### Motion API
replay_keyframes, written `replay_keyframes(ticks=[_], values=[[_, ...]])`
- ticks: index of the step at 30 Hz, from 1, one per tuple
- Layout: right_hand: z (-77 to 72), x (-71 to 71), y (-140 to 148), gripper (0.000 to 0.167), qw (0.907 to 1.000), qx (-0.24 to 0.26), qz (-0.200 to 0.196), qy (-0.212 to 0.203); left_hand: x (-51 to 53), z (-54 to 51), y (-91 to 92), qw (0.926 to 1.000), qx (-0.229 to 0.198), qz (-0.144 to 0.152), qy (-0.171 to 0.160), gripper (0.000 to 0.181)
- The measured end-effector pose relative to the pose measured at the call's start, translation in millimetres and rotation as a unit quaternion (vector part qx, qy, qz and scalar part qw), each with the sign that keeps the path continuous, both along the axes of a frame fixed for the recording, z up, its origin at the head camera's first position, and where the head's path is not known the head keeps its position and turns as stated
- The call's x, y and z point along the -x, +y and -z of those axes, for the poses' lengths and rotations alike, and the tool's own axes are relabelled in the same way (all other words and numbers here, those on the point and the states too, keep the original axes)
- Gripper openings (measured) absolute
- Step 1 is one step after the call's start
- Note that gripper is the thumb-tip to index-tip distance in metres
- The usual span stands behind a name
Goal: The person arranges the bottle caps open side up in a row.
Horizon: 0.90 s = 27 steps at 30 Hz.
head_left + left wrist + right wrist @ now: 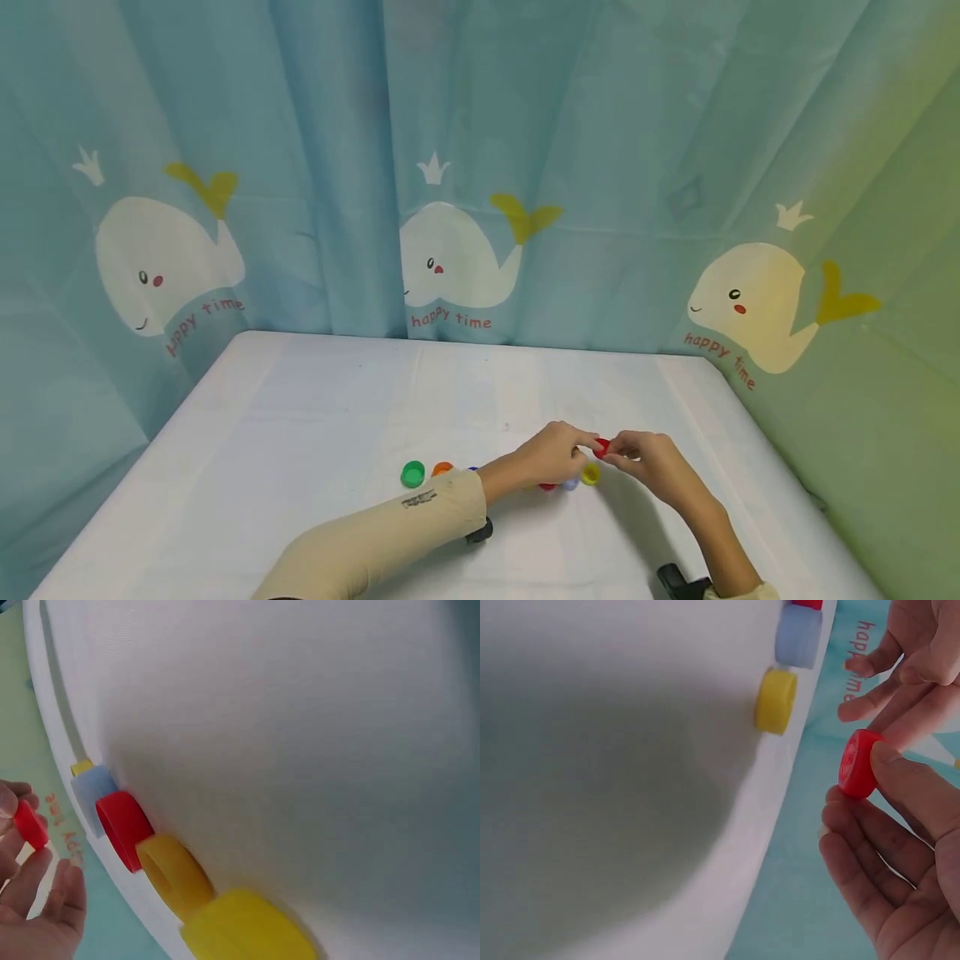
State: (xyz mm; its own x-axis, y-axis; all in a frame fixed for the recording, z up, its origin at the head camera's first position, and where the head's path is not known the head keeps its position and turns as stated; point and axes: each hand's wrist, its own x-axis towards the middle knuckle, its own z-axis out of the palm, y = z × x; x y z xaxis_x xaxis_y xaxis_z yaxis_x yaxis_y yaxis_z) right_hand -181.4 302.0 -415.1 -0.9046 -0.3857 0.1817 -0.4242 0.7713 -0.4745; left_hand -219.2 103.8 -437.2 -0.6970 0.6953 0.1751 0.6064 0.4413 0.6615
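Note:
A red bottle cap (602, 448) is held above the table, pinched between the thumb and fingers of my right hand (660, 467). In the right wrist view the cap (859, 765) stands on edge, its flat face turned left. My left hand (551, 454) reaches in from the other side, an outstretched finger against or very near the cap; its fingers look loosely spread in the left wrist view. Below the hands, a yellow cap (591, 474), a light blue cap (799, 636) and another red cap (124, 829) sit in a row.
Leftward the row goes on with an orange-yellow cap (171, 874), a larger-looking yellow cap (251, 930), an orange cap (442, 469) and a green cap (412, 474); my left sleeve (390, 533) partly covers it. A whale-print curtain (480, 100) hangs behind the white table (315, 417).

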Motion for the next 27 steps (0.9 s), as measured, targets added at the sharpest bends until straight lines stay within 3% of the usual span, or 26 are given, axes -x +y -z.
replay_keyframes(ticks=[4,10,18,24,27], values=[[3.4,-2.8,3.6,0.004,0.9998,-0.005,0.006,-0.016,-0.7,2.5,6.8,0.9991,0.038,0.011,-0.015,0.041],[10.0,-4.0,7.9,0.007,0.9992,-0.015,0.023,-0.031,0.1,3.0,13.5,0.9927,0.107,0.054,0.015,0.040],[19.8,-4.1,9.7,0.010,0.9989,-0.027,0.031,-0.021,-1.5,5.4,18.1,0.9840,0.170,0.050,0.023,0.039],[23.2,-4.4,8.4,0.012,0.9979,-0.049,0.036,-0.020,-1.6,9.0,23.3,0.9717,0.215,0.067,0.070,0.040],[24.6,-3.9,7.7,0.012,0.9975,-0.060,0.032,-0.022,-2.7,8.3,23.5,0.9689,0.226,0.068,0.073,0.041]])
